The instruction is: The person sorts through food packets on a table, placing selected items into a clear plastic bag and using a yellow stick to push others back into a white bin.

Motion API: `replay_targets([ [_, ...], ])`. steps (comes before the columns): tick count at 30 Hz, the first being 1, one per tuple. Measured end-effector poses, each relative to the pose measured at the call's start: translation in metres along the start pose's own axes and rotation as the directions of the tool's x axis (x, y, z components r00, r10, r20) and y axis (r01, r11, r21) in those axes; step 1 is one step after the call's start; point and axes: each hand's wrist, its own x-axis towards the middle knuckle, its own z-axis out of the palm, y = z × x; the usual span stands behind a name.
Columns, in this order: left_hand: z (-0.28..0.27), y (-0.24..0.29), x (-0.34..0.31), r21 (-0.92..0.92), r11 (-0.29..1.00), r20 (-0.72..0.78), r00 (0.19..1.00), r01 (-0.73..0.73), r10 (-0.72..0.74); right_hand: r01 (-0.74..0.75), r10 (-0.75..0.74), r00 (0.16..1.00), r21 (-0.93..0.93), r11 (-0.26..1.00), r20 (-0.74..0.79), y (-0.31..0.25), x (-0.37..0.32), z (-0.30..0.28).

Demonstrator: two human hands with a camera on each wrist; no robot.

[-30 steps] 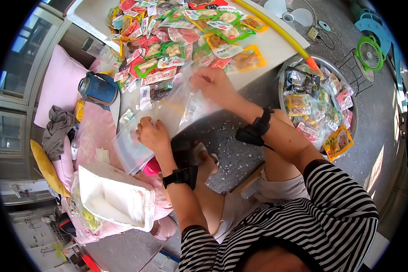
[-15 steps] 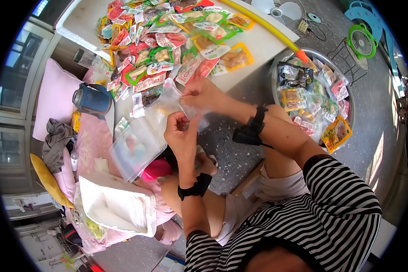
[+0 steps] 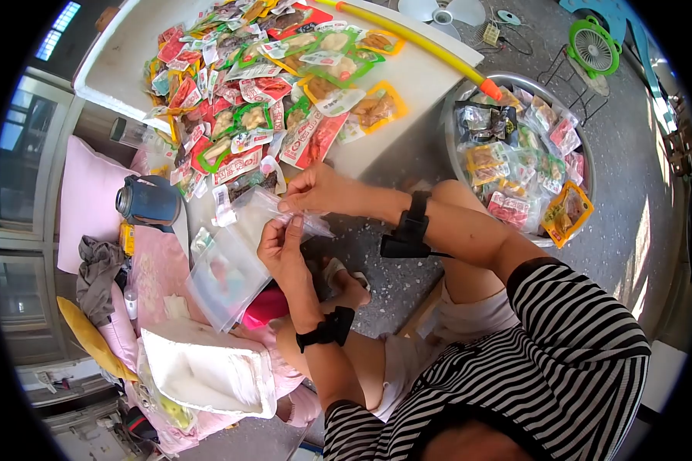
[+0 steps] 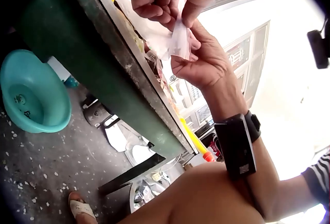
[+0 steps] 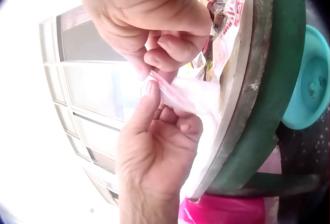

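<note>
In the head view my left hand [image 3: 284, 250] and right hand [image 3: 319, 190] meet over the table's near edge, each pinching a clear plastic bag [image 5: 196, 95] by its edge. The right wrist view has the right hand [image 5: 149, 18] above and the left hand [image 5: 160, 152] below, thumbs and fingertips close together on the bag's pinkish edge strip. From the left wrist, the bag [image 4: 179, 41] hangs thin and creased between the fingers. Beside the left hand, a stack of flat clear bags [image 3: 223, 280] lies over the table edge. Colourful snack packets [image 3: 238, 100] are heaped just beyond the hands.
A metal basin [image 3: 451, 146] of packets stands right of the table [image 3: 407, 100]. A yellow tube [image 3: 415, 34] lies along the table's edge. To the left are a blue jug [image 3: 150, 201] and a white foam box [image 3: 207, 369]. A teal basin [image 4: 36, 92] sits on the floor.
The left hand has left the flat bag stack and come up beside the right hand, now pinching the bag with it. Both hands have shifted left and nearer the body.
</note>
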Motion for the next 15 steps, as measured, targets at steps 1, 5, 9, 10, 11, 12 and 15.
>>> replay_targets([
  [1,0.0,0.004,0.001,-0.012,1.0,-0.031,0.999,0.009,-0.01,-0.02,0.019,0.999,0.021,1.0,0.025,-0.001,0.0,-0.002],
  [5,-0.004,0.006,0.003,-0.04,0.999,-0.075,0.997,0.023,-0.026,-0.076,0.071,0.995,0.067,0.995,0.067,-0.002,0.001,-0.004],
  [9,-0.012,0.0,0.005,-0.03,0.999,-0.068,0.997,0.02,-0.022,-0.069,0.066,0.994,0.04,0.997,0.084,0.0,0.001,-0.004],
  [10,-0.01,-0.001,0.005,0.014,1.0,-0.104,0.994,-0.017,0.019,-0.063,0.06,0.994,0.026,0.998,0.091,0.0,0.001,-0.003],
  [11,-0.007,0.0,0.004,0.059,0.997,-0.138,0.989,-0.053,0.061,-0.055,0.052,0.994,0.027,0.998,0.095,0.002,0.001,-0.002],
  [12,-0.003,0.001,0.004,0.107,0.991,-0.172,0.98,-0.085,0.102,-0.049,0.046,0.994,0.031,0.998,0.099,0.003,0.002,-0.002],
  [15,0.0,0.006,-0.001,0.408,0.865,-0.176,0.904,-0.293,0.389,-0.021,0.017,0.995,0.042,0.999,0.094,0.007,0.003,0.001],
])
